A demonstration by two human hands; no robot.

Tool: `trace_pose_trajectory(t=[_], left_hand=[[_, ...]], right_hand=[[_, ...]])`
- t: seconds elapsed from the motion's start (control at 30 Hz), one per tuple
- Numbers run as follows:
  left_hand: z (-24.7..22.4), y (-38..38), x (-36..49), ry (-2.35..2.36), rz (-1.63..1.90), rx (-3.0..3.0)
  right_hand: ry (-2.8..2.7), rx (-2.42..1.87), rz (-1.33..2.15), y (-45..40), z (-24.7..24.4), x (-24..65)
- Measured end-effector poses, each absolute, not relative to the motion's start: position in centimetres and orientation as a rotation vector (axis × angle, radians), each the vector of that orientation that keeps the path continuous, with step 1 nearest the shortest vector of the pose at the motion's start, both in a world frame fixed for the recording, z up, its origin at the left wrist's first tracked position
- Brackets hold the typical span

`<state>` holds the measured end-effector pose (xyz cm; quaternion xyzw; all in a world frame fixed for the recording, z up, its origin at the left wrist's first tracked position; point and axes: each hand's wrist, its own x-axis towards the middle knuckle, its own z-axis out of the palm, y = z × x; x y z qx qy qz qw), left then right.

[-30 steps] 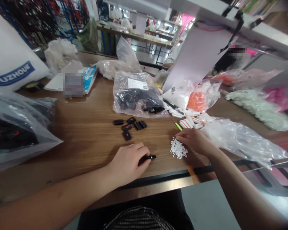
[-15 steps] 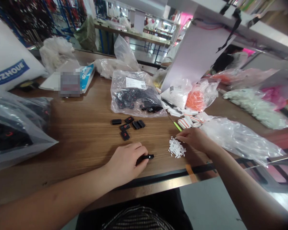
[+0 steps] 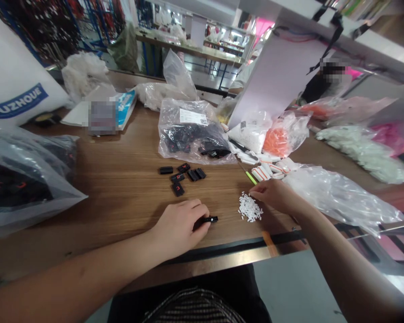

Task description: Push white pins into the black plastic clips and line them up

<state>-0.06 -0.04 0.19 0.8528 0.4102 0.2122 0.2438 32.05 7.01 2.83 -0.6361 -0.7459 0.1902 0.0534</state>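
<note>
Surface: brown wood grain, running across the frame. Bag of blocks, clear plastic, upper centre.

Left grip, lower centre: thumb and fingers clamped on the held block; wrist low over the surface. Right grip, right of centre: fingertips close together at the upper right edge of the pile. Cannot tell whether a white bit is pinched between them.

Pile of small white bits, right of centre, spread loosely, a few strays at its rim. Green stick just above it, tilted. Loose blocks, black, some with red marks, in a group above the left grip and below the bag of blocks.

Held block, black, lower centre: one narrow end projects from the left grip towards the pile, near but apart from it. White spot on the exposed part; too small to tell whether it is a seated bit.

Step, as judged: one white bit being singled out while the block is steadied. Next move would call for a secure pinch on a single bit, a short carry leftward and fine alignment at the exposed end, block kept from rolling. Risk: a bit dropped or two taken together.
</note>
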Motion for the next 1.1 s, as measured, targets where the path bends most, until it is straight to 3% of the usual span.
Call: trace_pose_trajectory(t=[0.67, 0.87, 1.1], left_hand=[[0.1, -0.1, 0.0, 1.13, 0.577, 2.33], [0.1, -0.1, 0.0, 1.127, 0.596, 2.318], [0.1, 0.0, 0.0, 1.122, 0.576, 2.326]], right_hand=[[-2.279, -1.931, 0.335, 4.6, 3.5, 29.3], [-2.269, -1.378, 0.675, 1.0, 4.0, 23.5], [-2.411, -1.174, 0.571, -0.2, 2.8, 20.8]])
